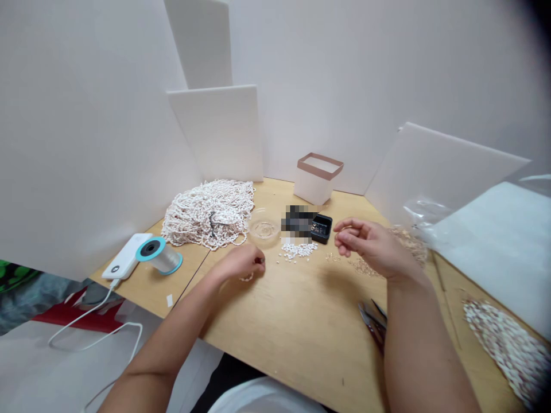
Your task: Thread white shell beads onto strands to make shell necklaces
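My left hand (240,264) rests on the wooden table (301,321) with its fingers curled shut around a short strand of small white beads (247,278) that trails from under it. My right hand (370,244) hovers just above the table to the right, fingers bent and pinched loosely; whatever they grip is too small to make out. Between the hands lies a little heap of loose white beads (297,250). A clear shallow dish (264,229) stands just beyond my left hand.
A big pile of white bead strands (210,212) lies at the back left. A thread spool (158,254) and a white device with a cable (127,256) sit near the left edge. A small black tray (321,228), a white box (317,178), pliers (372,322), more beads (508,344) at right.
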Demonstrator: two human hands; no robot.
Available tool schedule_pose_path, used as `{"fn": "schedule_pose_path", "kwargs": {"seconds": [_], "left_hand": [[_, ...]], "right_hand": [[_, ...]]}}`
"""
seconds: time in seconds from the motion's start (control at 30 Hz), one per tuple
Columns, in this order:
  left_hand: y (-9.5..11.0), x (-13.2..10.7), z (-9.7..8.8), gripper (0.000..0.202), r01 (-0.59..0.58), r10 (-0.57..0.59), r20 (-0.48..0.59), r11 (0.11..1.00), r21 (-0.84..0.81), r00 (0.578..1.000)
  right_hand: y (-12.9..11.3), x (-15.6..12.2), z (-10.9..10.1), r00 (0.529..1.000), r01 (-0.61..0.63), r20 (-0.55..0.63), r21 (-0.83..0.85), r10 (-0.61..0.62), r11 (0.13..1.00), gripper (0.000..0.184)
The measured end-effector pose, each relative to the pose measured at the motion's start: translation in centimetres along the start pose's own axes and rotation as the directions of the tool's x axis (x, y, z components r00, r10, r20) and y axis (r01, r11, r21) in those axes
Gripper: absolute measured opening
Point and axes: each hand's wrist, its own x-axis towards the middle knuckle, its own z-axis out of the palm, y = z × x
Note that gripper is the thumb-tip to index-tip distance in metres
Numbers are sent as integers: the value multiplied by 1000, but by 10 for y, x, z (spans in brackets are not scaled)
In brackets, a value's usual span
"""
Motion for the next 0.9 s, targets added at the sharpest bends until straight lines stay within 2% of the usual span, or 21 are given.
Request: {"fn": "schedule_pose_path", "kwargs": {"seconds": [0.1,0.17,0.3,0.37,0.43,0.5,0.6,0.67,0.9], "left_hand": [[2,1,18,4,-21,22,-20,998,65,1000],[6,3,19,3,-49,52,-35,996,78,998],[15,15,-4,19,-175,173,-100,985,-10,980],[15,29,-19,25,-198,184,-211,979,-44,960],[12,49,-30,28,-164,146,-330,986,-29,933],[6,71,-35,19,-112,102,-400,994,-1,911],[-2,101,-31,10,65,-18,-366,991,116,931],[-5,115,-25,7,135,-69,-346,976,169,936],[-14,138,-11,2,195,-104,-346,951,238,932]], "right_hand": [[-5,-4,6,995,-24,96,-56,30,998,35],[-8,-6,8,994,-10,111,-36,14,999,39],[-11,-8,8,997,30,72,-16,-29,999,39],[-11,-7,8,999,44,32,-24,-43,999,37],[-10,-6,9,998,59,1,-20,-59,998,35],[-8,-4,10,997,75,-13,1,-75,997,35],[-6,-2,12,994,99,-47,30,-98,995,37],[-7,-2,15,991,112,-75,36,-109,993,39],[-9,-2,24,985,119,-131,17,-116,993,39]]}}
